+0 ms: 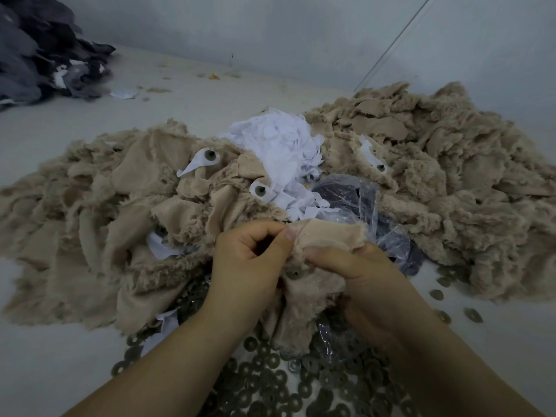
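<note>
I pinch the beige plush piece (325,236) near centre, the fingers of my left hand (249,260) and right hand (370,284) curled on it above the washers (270,380). Finished eyed pieces fill the left pile (120,206). The right pile (436,176) looks untouched.

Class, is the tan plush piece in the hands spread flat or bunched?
Bunched: the left hand and right hand pinch the tan plush piece, its edge folded over between them.
</note>
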`<state>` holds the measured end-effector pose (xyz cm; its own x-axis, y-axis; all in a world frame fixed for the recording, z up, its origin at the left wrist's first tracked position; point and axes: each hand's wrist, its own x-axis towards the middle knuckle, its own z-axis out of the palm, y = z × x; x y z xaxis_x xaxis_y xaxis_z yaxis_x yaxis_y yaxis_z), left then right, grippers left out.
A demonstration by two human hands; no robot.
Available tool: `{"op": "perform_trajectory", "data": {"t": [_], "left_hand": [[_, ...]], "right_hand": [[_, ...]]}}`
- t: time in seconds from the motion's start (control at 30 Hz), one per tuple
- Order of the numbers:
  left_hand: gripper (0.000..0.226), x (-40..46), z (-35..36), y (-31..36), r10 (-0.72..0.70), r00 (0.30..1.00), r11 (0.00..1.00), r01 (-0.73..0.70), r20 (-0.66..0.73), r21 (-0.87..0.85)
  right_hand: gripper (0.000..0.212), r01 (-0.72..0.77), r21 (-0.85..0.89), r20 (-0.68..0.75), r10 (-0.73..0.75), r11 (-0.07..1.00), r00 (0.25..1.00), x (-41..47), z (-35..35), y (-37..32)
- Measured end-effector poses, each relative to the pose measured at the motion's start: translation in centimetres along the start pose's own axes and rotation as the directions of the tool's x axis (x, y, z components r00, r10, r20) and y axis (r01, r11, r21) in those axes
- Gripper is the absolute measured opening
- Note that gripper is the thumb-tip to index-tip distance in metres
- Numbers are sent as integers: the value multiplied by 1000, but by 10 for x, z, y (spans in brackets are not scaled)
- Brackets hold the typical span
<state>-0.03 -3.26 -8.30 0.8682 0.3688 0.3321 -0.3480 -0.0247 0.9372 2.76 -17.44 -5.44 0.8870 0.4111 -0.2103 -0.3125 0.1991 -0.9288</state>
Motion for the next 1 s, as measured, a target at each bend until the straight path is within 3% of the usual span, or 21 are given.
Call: {"op": "perform_trajectory", "data": {"t": [0.1, 0.67, 0.73, 0.8, 0.9, 0.93, 1.0], "left_hand": [[20, -1, 1, 0, -3, 1000, 1000, 3, 4, -3], [11, -3, 2, 2, -71, 997, 997, 71, 35, 2], [10, -2, 1, 1, -69, 997, 998, 69, 32, 10], [14, 1, -1, 1, -84, 996, 996, 84, 0, -1], [18, 5, -4, 2, -156, 986, 984, 151, -52, -91], [18, 6, -5, 2, -182, 981, 977, 173, -61, -128], [17, 7, -4, 1, -208, 976, 967, 194, -67, -163]], "right_hand": [[39, -3, 71, -12, 4, 997, 1000, 0, 1, 1], [42, -32, 25, -96, 34, 999, 995, 1, 0, 3], [35, -25, -23, -58, 24, 999, 998, 1, -2, -3], [23, 21, -217, -60, -34, 976, 998, 2, -7, -13], [41, -15, -550, -195, -111, 835, 974, 3, -23, -33], [42, -43, -688, -190, -123, 724, 974, 2, -28, -38], [29, -49, -951, -65, -44, 307, 997, 0, -37, -44]]}}
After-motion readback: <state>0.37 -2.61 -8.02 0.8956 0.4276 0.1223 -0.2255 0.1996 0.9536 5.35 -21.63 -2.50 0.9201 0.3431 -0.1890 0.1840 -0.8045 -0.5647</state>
